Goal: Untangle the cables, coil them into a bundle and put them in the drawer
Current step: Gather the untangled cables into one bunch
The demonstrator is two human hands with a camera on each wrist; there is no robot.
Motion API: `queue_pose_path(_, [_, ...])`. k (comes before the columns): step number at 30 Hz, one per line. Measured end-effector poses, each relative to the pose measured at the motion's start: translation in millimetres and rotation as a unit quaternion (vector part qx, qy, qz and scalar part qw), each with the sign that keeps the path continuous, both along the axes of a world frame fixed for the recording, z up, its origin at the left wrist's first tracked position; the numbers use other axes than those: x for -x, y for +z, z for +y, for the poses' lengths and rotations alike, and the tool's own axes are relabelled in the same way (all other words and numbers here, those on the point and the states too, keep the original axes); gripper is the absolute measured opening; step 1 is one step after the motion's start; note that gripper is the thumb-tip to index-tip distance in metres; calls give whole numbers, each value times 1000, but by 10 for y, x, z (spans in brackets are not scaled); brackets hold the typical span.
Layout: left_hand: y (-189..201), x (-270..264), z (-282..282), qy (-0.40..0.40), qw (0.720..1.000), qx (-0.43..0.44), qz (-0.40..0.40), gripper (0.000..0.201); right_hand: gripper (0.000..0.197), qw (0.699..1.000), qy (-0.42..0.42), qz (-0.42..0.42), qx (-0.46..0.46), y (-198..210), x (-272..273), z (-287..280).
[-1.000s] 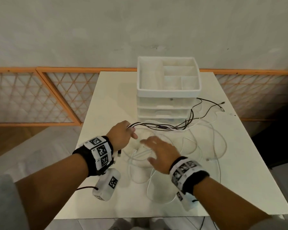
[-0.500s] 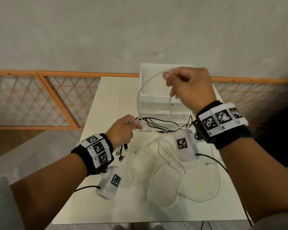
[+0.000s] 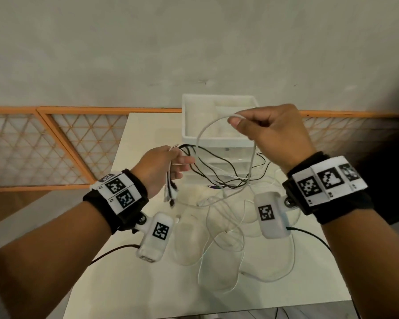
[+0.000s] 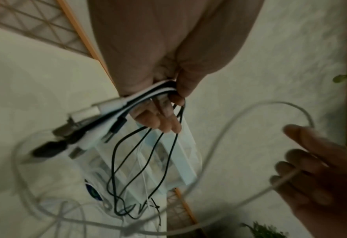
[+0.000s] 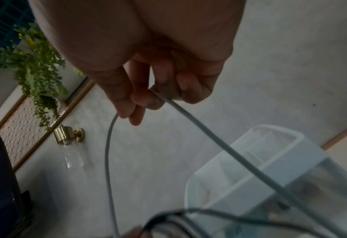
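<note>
Head view shows the white cable (image 3: 226, 122) lifted off the table (image 3: 134, 272) since a second ago, when the right hand (image 3: 272, 132) lay flat on the tangle; it is now raised before the drawer unit (image 3: 217, 139), thumb and fingers pinching a loop. Lower, the left hand (image 3: 158, 168) grips a bunch of black and white cables (image 3: 171, 180), plugs dangling. Slack white loops lie on the table below.
</note>
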State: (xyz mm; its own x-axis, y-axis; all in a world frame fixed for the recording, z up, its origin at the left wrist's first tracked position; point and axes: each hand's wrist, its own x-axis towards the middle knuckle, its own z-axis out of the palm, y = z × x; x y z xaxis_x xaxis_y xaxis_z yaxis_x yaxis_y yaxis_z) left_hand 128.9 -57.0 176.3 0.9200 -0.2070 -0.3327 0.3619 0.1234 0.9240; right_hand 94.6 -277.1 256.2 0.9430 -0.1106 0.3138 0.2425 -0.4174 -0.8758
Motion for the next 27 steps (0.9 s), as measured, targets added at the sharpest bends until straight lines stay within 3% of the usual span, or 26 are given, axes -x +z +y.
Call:
queue_pose_path(3, [60, 84, -184, -59, 997, 48, -10, 22, 9, 1000, -27, 6, -1, -142, -41, 117])
queue_pose_path(7, [29, 185, -286, -46, 995, 86, 8, 19, 8, 997, -70, -8, -19, -163, -99, 73])
queue_pose_path(10, [19, 182, -214, -41, 998, 47, 0, 24, 5, 997, -80, -18, 13, -165, -99, -45])
queue_pose_path(14, [189, 154, -76, -42, 994, -52, -92, 33, 6, 983, -134, -29, 121, -434, -120, -320])
queue_pose_path(16, [333, 118, 16, -6, 989, -44, -139, 28, 14, 969, -168, 33, 180, -793, -135, -531])
queue_pose_path(19, [459, 54, 163, 52, 987, -17, -154, 31, 26, 911, -209, 239, 262, -1485, -37, -837])
queue_pose_path(21, [404, 38, 210, 59, 986, -48, -147, 39, 25, 901, -225, 325, 180, -1730, 9, -918])
queue_pose_path(23, [259, 36, 220, 63, 986, -101, -120, 46, 25, 921, -227, 315, 23, -1643, -48, -887])
queue_pose_path(27, [-91, 35, 268, 95, 977, -184, -51, 49, 20, 971, -169, 91, -142, -816, -183, -772])
